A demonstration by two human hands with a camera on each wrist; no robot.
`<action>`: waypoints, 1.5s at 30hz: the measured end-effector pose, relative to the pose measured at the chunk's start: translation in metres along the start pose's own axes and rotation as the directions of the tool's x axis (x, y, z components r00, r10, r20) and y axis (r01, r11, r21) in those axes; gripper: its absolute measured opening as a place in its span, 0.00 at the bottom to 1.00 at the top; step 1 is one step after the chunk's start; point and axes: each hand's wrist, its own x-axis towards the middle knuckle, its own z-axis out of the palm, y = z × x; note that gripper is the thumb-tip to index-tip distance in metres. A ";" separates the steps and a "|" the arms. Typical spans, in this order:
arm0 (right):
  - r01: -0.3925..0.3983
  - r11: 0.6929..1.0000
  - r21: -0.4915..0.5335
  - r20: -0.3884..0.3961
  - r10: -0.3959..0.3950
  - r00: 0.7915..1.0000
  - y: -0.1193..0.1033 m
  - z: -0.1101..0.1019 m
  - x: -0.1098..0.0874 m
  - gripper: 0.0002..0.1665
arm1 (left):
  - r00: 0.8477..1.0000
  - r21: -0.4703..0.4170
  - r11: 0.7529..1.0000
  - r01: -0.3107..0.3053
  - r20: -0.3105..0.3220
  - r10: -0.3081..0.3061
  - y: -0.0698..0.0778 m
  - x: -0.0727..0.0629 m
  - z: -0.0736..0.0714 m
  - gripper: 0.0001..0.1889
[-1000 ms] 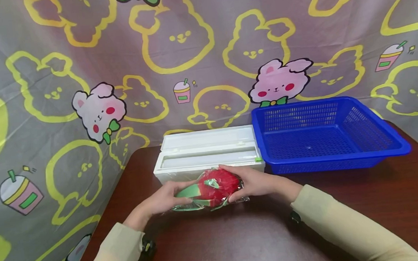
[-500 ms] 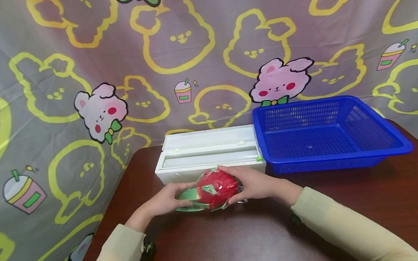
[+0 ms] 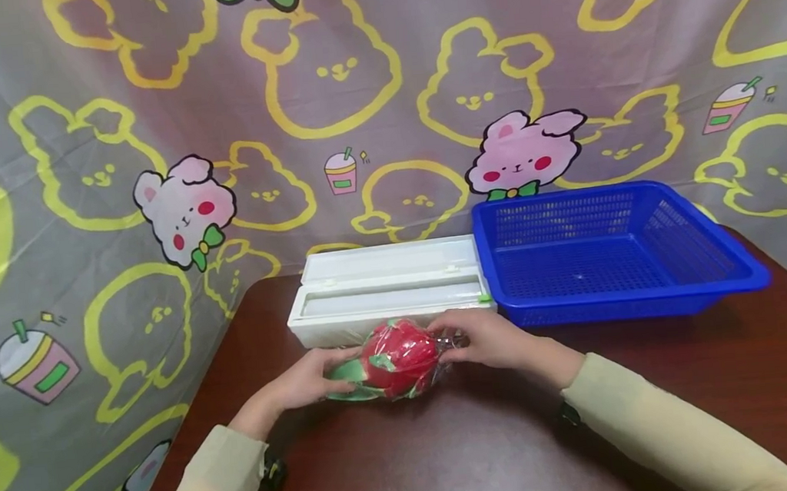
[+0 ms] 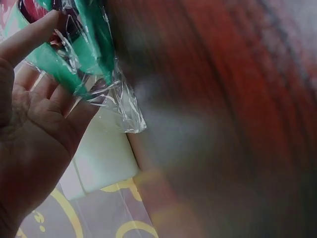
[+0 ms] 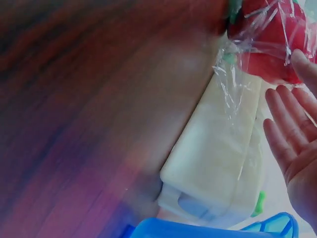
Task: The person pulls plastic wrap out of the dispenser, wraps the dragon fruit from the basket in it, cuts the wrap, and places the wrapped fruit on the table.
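A red dragon fruit (image 3: 399, 359) with green leaf tips, covered in clear plastic wrap, is held low over the brown table, in front of a white cling film box. My left hand (image 3: 307, 379) grips its leafy green end between thumb and fingers. At the other end, my right hand (image 3: 487, 338) has its thumb and fingers about the wrapped tip. Loose plastic wrap (image 4: 130, 106) hangs past the leaves in the left wrist view. In the right wrist view, the thumb touches the wrapped red side, while the other fingers lie nearly straight below it.
Behind the fruit stands the white cling film box (image 3: 393, 326), its lid raised, a film roll inside and a green slider at the right. A blue plastic basket (image 3: 607, 310) stands beside it. A patterned curtain (image 3: 386, 146) hangs behind the table (image 3: 452, 457).
My right hand has slid right, off the red body toward the wrapped tip. The dragon fruit has shifted slightly left and turned a little. My left hand keeps its grip on the leafy end.
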 end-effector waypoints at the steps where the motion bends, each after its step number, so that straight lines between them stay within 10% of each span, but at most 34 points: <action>1: 0.002 1.000 -0.016 -0.005 -0.002 1.000 -0.001 -0.001 0.001 0.25 | 1.000 -0.001 1.000 -0.003 -0.003 0.003 -0.001 0.000 0.000 0.32; 17: 0.160 0.980 -0.121 -0.158 -0.178 0.971 -0.026 -0.021 0.000 0.07 | 1.000 0.016 1.000 -0.014 -0.027 0.015 0.000 -0.004 0.001 0.32; 22: 0.033 0.971 -0.235 -0.108 -0.060 0.992 -0.022 -0.017 0.000 0.03 | 0.999 0.017 1.000 -0.016 -0.028 0.016 -0.001 -0.003 0.002 0.32; 30: -0.107 0.991 -0.075 -0.089 0.101 0.991 -0.012 -0.002 0.001 0.02 | 1.000 0.063 0.998 -0.018 -0.007 0.019 -0.003 -0.003 0.003 0.25; 40: -0.066 0.979 -0.191 -0.035 0.061 0.998 -0.019 -0.008 -0.008 0.04 | 1.000 0.138 0.990 -0.022 0.000 0.023 0.000 -0.004 0.004 0.24; 45: -0.021 0.998 -0.058 -0.038 0.019 0.999 -0.024 -0.004 -0.003 0.21 | 1.000 0.128 0.991 -0.027 0.001 0.027 0.001 -0.004 0.004 0.23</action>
